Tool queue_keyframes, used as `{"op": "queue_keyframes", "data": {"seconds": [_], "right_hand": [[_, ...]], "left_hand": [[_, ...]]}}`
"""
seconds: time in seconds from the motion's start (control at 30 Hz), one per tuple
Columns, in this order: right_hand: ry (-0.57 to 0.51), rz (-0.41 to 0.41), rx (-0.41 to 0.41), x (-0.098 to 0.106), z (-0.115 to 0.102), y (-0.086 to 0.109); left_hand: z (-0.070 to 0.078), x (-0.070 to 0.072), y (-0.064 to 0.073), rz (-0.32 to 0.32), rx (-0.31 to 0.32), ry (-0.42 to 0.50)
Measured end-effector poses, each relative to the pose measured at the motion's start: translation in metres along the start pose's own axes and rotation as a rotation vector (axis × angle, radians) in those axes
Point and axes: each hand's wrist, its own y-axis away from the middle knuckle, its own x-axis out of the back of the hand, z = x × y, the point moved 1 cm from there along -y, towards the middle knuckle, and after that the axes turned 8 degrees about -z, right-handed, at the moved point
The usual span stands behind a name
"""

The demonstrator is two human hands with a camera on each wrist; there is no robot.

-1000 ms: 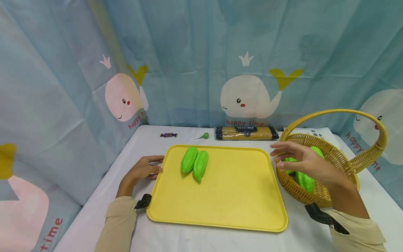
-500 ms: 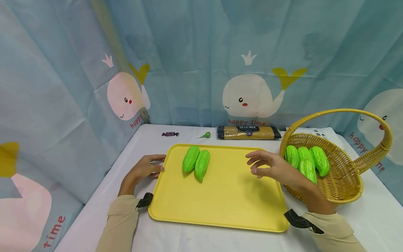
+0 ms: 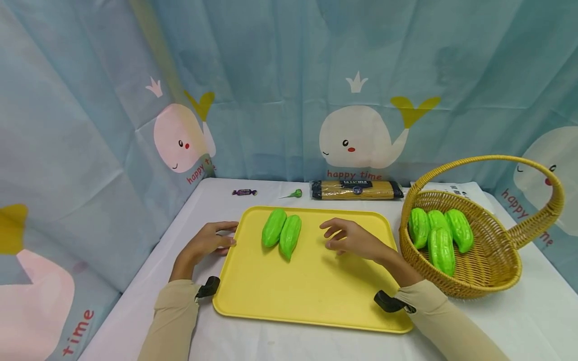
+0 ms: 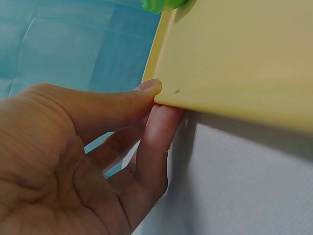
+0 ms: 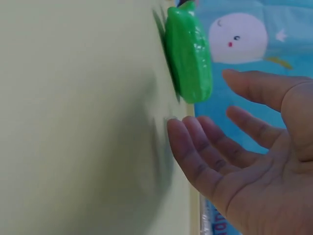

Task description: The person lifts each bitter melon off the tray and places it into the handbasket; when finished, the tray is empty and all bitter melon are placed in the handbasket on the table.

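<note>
Two bright green ridged gourds, like model bitter melons, lie side by side on the yellow tray (image 3: 316,296): the left gourd (image 3: 273,228) and the right gourd (image 3: 290,236). My left hand (image 3: 208,244) pinches the tray's left rim; in the left wrist view the thumb is on top and a finger underneath. Over the tray, right of the gourds, my right hand (image 3: 354,239) hovers with relaxed fingers and holds nothing. The right wrist view has a gourd (image 5: 188,56) just beyond those fingertips, apart from them.
A wicker basket (image 3: 485,271) with a tall handle stands right of the tray, with several green gourds (image 3: 441,250) inside. Behind the tray lie a purple-wrapped candy (image 3: 244,192), a small green-headed item (image 3: 295,193) and a spaghetti packet (image 3: 356,190). A patterned curtain (image 3: 271,100) hangs behind.
My right hand has moved left from over the basket to above the tray, near the two gourds. The gourds in the basket are now uncovered. My left hand has stayed at the tray rim.
</note>
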Motion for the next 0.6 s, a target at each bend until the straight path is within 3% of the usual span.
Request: {"op": "queue_keyframes", "data": {"seconds": [0.3,0.6], "right_hand": [[-0.080,0.053,-0.034,-0.010,0.002,-0.040],[-0.055,0.105,-0.063,-0.028,-0.005,-0.066]], "left_hand": [[0.001,0.001,0.000,0.001,-0.003,-0.002],[0.000,0.000,0.000,-0.001,-0.001,0.007]]}}
